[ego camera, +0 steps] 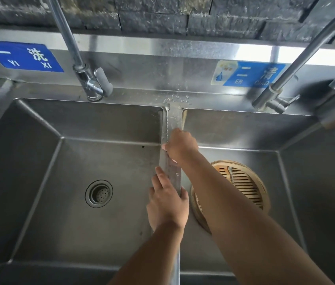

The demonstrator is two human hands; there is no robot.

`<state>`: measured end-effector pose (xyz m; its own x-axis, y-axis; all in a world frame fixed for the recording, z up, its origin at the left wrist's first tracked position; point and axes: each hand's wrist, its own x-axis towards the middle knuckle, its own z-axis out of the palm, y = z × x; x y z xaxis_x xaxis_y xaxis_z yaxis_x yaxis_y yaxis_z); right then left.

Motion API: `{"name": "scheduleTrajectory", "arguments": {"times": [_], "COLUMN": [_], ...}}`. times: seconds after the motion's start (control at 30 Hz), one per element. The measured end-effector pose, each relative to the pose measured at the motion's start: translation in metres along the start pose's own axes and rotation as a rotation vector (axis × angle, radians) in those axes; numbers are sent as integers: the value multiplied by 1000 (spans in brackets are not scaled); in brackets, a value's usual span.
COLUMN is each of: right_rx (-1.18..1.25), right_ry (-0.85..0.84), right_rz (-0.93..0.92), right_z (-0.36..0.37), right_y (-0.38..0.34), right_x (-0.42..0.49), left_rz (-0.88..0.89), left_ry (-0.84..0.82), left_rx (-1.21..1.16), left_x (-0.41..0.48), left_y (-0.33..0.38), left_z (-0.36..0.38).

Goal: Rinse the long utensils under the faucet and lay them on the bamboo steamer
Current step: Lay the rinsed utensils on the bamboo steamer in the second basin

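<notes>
Reaching for long utensils on the sink divider, with one already on the steamer.

From the head camera, our right hand (180,146) closes its fingers (167,150) on thin utensils (165,128) lying along the divider (173,171) between the two basins; our left hand (167,204) rests on that ridge, and we cannot tell whether it grips anything. The bamboo steamer (251,186) sits in the right basin with one utensil (230,173) across it. No water runs from either faucet (84,68). Wet, thin metal on a narrow ridge could slip into a basin if we pinch it poorly.
</notes>
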<state>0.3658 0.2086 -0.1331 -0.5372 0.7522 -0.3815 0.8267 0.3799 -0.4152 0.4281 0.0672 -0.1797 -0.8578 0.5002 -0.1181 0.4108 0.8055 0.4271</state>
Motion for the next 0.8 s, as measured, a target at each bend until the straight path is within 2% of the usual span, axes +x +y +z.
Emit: {"name": "scheduleTrajectory", "arguments": {"times": [0.13, 0.27, 0.4, 0.6, 0.8], "right_rx": [-18, 91, 280, 387, 325], "right_ry": [1, -26, -90, -133, 0], "right_rz": [25, 27, -32, -120, -228], "right_z": [-9, -6, -2, -8, -9], "right_y": [12, 33, 48, 62, 82], "right_x": [-1, 3, 7, 20, 19], "left_rz": [-5, -22, -30, -18, -3], "left_ry": [47, 87, 111, 116, 127], "left_rx": [36, 73, 86, 90, 84], "left_x": [0, 0, 2, 2, 1], "left_y": [2, 4, 2, 4, 2], "left_z": [2, 4, 6, 7, 6]}}
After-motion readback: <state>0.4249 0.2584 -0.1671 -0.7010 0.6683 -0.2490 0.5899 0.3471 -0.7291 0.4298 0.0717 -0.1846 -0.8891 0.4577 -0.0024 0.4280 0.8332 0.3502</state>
